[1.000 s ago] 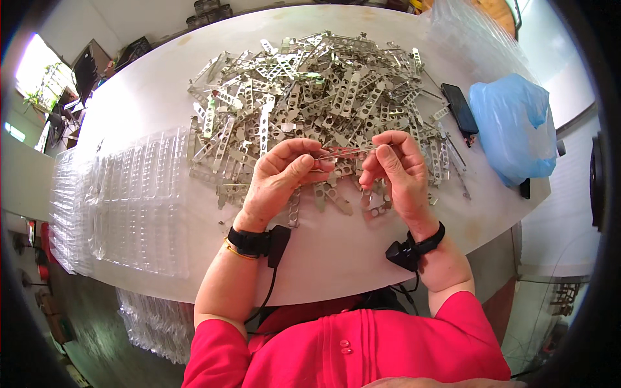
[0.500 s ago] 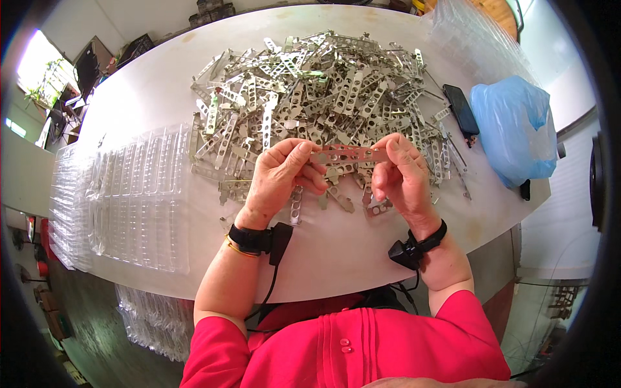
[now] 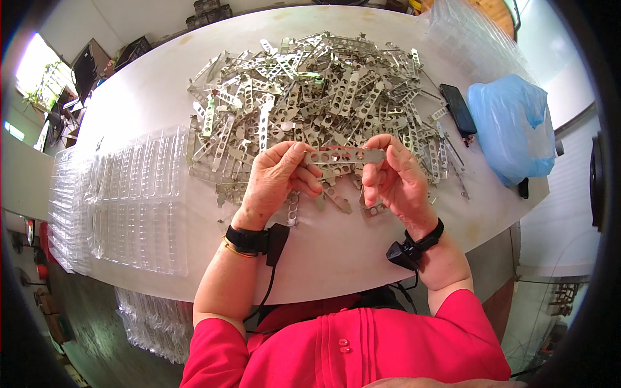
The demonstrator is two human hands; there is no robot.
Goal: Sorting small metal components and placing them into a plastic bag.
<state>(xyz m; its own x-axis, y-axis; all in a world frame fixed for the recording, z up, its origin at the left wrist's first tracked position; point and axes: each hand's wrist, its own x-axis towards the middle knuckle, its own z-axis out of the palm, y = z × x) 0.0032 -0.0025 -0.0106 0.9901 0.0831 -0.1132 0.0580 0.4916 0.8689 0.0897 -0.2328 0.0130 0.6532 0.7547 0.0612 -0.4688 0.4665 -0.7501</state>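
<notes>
One metal strip (image 3: 352, 156), flat, silvery, single row of round holes, four or five as far as I can make out. Left hand (image 3: 270, 180) and right hand (image 3: 406, 184) each have fingers (image 3: 308, 181) clamped on one end, strip level between. Beyond fingers: one heap (image 3: 310, 97) of similar strips, uncountable, on the bench (image 3: 336, 271). Right of fingers: one phone (image 3: 458, 108), one blue bag (image 3: 511, 126).

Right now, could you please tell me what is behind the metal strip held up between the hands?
Behind the metal strip, the pile of similar metal pieces shows above and below it. Whatever sits directly behind its solid parts is covered and cannot be seen.
</notes>
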